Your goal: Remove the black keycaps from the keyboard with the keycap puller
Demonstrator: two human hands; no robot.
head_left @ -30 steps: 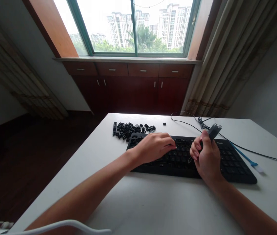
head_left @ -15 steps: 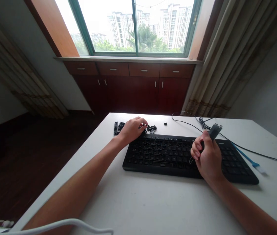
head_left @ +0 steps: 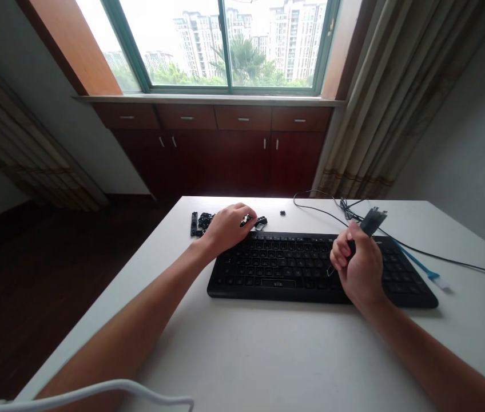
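My left hand rests over a pile of loose black keycaps behind the keyboard's left end. Its thumb and forefinger are curled into a pinch; anything between them is too small to make out. My right hand is closed around a dark keycap puller, held tilted above the keyboard's right part. The puller's pronged end points up and away, and a thin wire loop shows below the fingers. Under both hands lies a black keyboard, with many key positions looking bare.
One small keycap sits apart at the back. A black cable coils behind the keyboard and runs right. A blue-handled brush with white bristles lies by its right end. A white cord crosses the lower left of the white table.
The whole view has shifted slightly, so things sit a little further left. The left thumb and forefinger have drawn closer together over the keycaps. The right hand keeps its grip on the puller.
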